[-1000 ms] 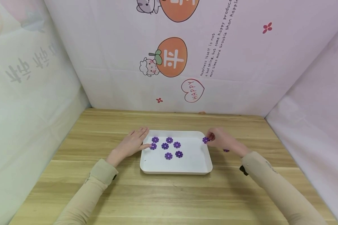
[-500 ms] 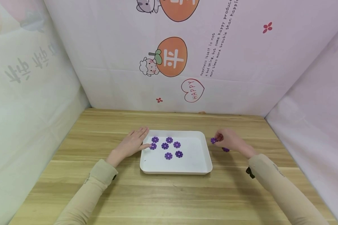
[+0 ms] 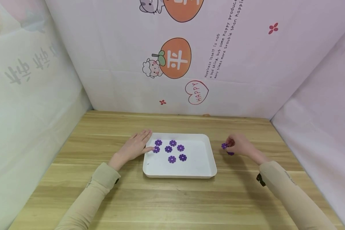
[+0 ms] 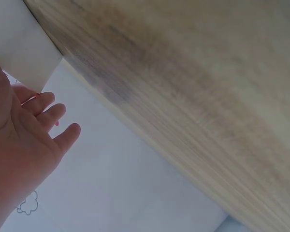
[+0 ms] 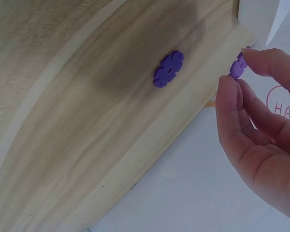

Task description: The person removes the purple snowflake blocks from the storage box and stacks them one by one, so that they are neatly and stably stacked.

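Between thumb and fingertips, my right hand (image 3: 241, 145) pinches a purple snowflake disc (image 5: 239, 65), held off the tray's right side. Just below that hand, a second purple snowflake disc (image 5: 168, 69) lies on the table, partly hidden in the head view. My left hand (image 3: 133, 147) rests with straight fingers on the left rim of a white tray (image 3: 195, 164); its thumb reaches inside and touches or overlaps one purple disc (image 3: 156, 149). Several more purple discs (image 3: 168, 149) lie flat and apart in the tray's left and middle part. In the left wrist view, the left hand's palm (image 4: 24, 140) shows, holding nothing.
The tray stands on a wooden table (image 3: 172, 198). A white printed cloth (image 3: 118, 86) rises behind the table, with further white cloth walls at the left and right (image 3: 319, 121).
My right hand has moved right, away from the tray's right rim, carrying the pinched disc toward the disc on the table. My left hand and the discs in the tray have stayed put.
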Action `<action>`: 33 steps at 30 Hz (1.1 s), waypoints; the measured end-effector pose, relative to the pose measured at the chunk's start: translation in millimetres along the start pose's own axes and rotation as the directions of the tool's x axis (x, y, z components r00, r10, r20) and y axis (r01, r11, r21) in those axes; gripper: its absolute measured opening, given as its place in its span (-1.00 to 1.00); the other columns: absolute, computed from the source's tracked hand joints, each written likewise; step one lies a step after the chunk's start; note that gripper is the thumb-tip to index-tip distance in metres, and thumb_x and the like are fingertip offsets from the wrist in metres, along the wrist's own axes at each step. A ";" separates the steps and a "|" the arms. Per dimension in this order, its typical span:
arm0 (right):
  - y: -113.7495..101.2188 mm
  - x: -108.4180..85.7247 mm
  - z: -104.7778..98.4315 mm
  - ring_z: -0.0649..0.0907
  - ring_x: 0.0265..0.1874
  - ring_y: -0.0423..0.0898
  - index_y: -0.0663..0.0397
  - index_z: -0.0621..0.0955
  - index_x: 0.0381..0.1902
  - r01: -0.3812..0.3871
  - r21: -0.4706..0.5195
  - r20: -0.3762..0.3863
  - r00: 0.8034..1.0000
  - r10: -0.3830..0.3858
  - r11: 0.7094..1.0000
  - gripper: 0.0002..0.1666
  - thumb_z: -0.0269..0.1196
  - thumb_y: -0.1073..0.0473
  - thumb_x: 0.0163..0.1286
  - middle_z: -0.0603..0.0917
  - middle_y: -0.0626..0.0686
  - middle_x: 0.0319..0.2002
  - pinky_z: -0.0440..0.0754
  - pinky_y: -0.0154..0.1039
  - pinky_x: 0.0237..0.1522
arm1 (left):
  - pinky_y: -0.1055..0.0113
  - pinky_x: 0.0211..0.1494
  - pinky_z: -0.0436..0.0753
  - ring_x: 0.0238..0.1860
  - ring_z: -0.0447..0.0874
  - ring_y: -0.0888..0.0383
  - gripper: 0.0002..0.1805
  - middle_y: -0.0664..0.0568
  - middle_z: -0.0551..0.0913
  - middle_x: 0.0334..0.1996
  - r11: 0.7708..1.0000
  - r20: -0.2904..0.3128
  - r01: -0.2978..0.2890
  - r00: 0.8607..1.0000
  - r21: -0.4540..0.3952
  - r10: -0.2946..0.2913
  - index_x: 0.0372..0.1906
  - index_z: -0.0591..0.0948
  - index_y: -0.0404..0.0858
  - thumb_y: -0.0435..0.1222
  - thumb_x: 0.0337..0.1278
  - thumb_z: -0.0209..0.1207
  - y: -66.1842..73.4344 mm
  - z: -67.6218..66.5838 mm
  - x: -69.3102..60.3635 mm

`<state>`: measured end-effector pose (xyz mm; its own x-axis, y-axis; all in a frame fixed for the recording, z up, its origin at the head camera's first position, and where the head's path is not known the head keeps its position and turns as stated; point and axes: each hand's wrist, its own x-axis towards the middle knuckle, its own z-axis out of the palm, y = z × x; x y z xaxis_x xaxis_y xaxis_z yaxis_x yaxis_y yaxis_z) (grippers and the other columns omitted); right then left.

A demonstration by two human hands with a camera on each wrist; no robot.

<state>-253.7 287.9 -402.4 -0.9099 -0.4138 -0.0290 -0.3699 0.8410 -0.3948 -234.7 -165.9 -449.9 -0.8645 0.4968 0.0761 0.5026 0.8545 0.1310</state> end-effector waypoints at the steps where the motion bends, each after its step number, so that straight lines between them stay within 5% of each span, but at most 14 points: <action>1: 1.4 -0.9 0.4 0.66 -0.41 -0.08 0.36 0.63 -0.33 -0.005 -0.001 -0.003 1.000 0.005 1.000 -0.77 0.42 0.28 0.14 0.71 0.18 -0.40 0.64 -0.30 -0.33 | -0.17 0.56 0.23 0.56 0.13 -0.18 -0.12 -0.23 0.16 0.54 1.000 0.002 0.000 1.000 0.000 0.000 0.51 0.15 -0.39 0.16 0.40 0.00 -0.2 0.1 0.2; 14: 14.5 -8.0 4.0 0.67 -0.36 -0.02 0.40 0.62 -0.25 -0.084 0.033 0.033 0.996 0.083 0.996 -0.73 0.40 0.28 0.18 0.71 0.22 -0.35 0.72 -0.05 -0.22 | -0.16 0.56 0.24 0.55 0.14 -0.17 -0.11 -0.24 0.16 0.53 1.000 -0.004 -0.008 1.000 -0.003 0.008 0.52 0.14 -0.40 0.17 0.40 -0.01 -0.6 1.5 -0.9; 33: 25.8 -11.7 8.8 0.67 -0.35 -0.01 0.36 0.62 -0.26 -0.118 -0.011 0.043 0.992 0.118 0.993 -0.75 0.39 0.29 0.17 0.72 0.21 -0.34 0.72 -0.05 -0.22 | -0.16 0.57 0.22 0.56 0.11 -0.17 -0.11 -0.23 0.15 0.54 1.000 0.002 -0.003 1.000 -0.018 0.003 0.52 0.12 -0.39 0.17 0.40 -0.02 -0.3 1.2 -1.2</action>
<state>-250.9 311.3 -420.4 -0.9384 -0.3259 -0.1150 -0.2620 0.8878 -0.3783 -233.8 -166.6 -451.2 -0.8629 0.4998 0.0748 0.5053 0.8501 0.1486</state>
